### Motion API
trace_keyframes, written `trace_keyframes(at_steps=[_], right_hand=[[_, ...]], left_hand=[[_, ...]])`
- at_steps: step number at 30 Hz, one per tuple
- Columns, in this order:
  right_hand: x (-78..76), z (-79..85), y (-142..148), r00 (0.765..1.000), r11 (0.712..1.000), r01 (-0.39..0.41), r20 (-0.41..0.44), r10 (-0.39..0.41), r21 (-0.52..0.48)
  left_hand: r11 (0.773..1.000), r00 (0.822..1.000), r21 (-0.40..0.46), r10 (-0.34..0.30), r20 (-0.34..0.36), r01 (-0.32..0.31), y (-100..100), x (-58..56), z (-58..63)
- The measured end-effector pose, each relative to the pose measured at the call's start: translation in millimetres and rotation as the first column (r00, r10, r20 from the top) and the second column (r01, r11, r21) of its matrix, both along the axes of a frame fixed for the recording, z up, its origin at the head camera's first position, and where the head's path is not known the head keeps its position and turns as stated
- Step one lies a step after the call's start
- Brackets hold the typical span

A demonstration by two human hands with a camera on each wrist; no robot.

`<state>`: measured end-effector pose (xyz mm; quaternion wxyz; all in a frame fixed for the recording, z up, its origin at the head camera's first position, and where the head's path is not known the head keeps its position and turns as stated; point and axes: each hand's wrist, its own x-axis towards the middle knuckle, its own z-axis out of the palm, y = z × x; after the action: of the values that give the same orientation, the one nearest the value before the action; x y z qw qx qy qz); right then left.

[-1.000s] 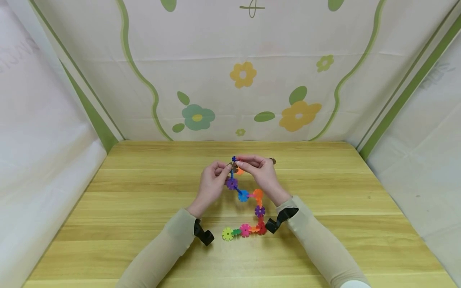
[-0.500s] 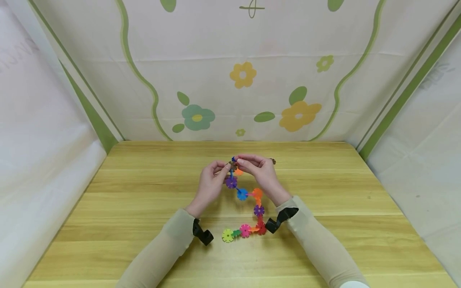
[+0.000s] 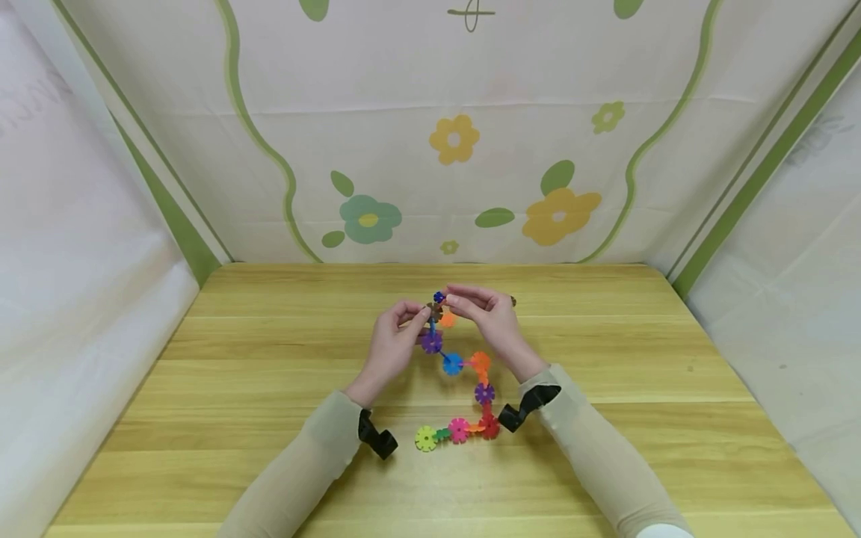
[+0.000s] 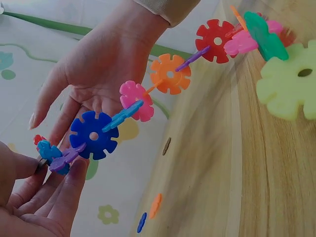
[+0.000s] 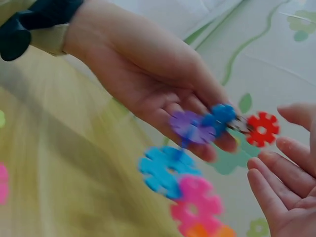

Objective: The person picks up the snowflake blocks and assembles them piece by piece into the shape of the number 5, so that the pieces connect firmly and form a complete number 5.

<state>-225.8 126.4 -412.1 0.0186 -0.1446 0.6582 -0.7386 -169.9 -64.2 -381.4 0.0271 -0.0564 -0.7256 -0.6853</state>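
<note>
My left hand (image 3: 393, 344) pinches a brown notched disc (image 3: 435, 311) at the upper end of a chain of interlocking plastic snowflake discs. Beyond the brown one, a red disc (image 5: 262, 129) forms the chain's tip. My right hand (image 3: 496, 321) is close beside that tip; in the right wrist view its thumb and fingers stand apart from the red disc. Blue and purple discs (image 3: 432, 343) hang below the left fingers. From there the chain zigzags toward me, through a red disc (image 3: 489, 426) to a yellow-green disc (image 3: 426, 438) at its other end.
Three loose discs lie on the wooden table (image 3: 269, 359) past the hands: dark blue (image 4: 142, 222), orange (image 4: 156, 206) and brown (image 4: 167, 146). A flower-patterned cloth (image 3: 377, 90) rises behind the table, with pale cloth at both sides.
My right hand has drawn slightly right, its fingertips parting from the chain's tip. The left hand keeps its pinch, and the chain has shifted only a little.
</note>
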Motion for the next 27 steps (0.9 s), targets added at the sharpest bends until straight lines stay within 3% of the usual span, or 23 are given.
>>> trace_keyframes(at_steps=[3,6,8,10,13,17,21,24,27], right_hand=[[-10.8,-2.6,10,0.999,0.999,0.033,0.015,-0.033,0.03],[-25.5,-10.9,21,0.997,0.985,0.045,0.052,-0.055,0.164],[-35.8,-20.4,26,0.997,0.95,0.019,0.069,-0.042,0.31],[-45.0,-31.3,29,0.997,0.896,-0.018,0.076,-0.017,0.443],[-54.5,-43.8,26,0.998,0.822,-0.048,0.063,0.015,0.568],[-58.0,-45.9,17,0.998,0.759,-0.06,0.03,0.054,0.649],[-58.9,-43.7,12,0.994,0.708,-0.062,-0.016,0.104,0.703],[-59.7,-43.6,10,0.994,0.695,-0.049,-0.035,0.107,0.717],[-59.9,-43.3,10,0.994,0.7,-0.047,-0.034,0.101,0.712]], left_hand=[[1.0,1.0,-0.002,0.006,0.022,-0.006,-1,0.0,0.2],[1.0,0.999,-0.01,0.014,0.032,-0.013,-3,0.6,0.6],[1.0,0.999,-0.01,0.015,0.031,-0.015,-4,1.0,1.0],[1.0,1.0,-0.012,0.016,0.027,-0.015,-4,1.7,1.6],[1.0,1.0,-0.005,0.014,0.007,-0.014,-6,-5.9,-12.5],[1.0,1.0,0.007,0.01,-0.018,-0.01,-8,-17.2,-31.6],[1.0,1.0,0.014,0.0,-0.025,0.0,-8,-18.4,-31.6],[1.0,1.0,0.012,0.001,-0.03,-0.001,-7,-19.0,-31.5],[1.0,0.999,-0.01,0.015,-0.03,-0.015,-7,-18.8,-31.1]])
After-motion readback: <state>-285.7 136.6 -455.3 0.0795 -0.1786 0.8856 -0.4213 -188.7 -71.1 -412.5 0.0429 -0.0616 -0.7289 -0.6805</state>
